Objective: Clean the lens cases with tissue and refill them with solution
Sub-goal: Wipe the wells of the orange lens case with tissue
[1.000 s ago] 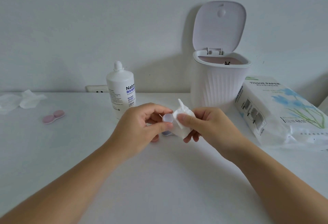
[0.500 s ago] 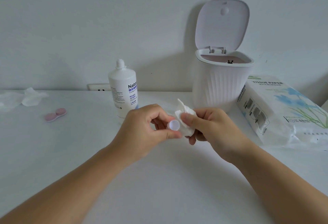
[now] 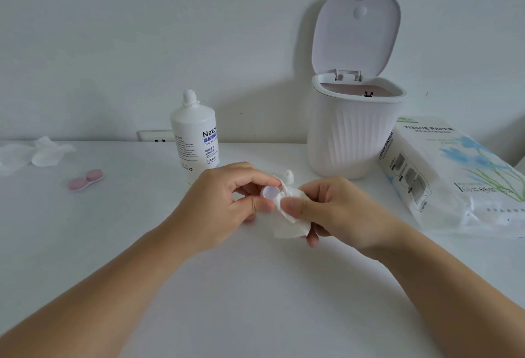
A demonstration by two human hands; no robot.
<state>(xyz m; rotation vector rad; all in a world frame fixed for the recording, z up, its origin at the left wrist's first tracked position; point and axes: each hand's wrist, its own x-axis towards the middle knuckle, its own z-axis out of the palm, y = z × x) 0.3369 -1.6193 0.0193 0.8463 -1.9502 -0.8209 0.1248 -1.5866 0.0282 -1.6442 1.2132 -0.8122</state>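
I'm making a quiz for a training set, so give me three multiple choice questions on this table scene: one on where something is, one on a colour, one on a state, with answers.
1. Where does the pink case lie?
A. Inside the bin
B. On the table, left of the bottle
C. On the tissue pack

2. What colour is the small round cap in the left hand?
A. Pale lilac
B. Green
C. Black

3. How is the bin's lid?
A. Shut
B. Lying on the table
C. Swung up open

Answers:
1. B: it sits on the table, well left of the bottle.
2. A: it shows pale lilac between the fingers, beside the tissue held by the right hand.
3. C: the lid stands upright behind the bin, whose mouth is open.
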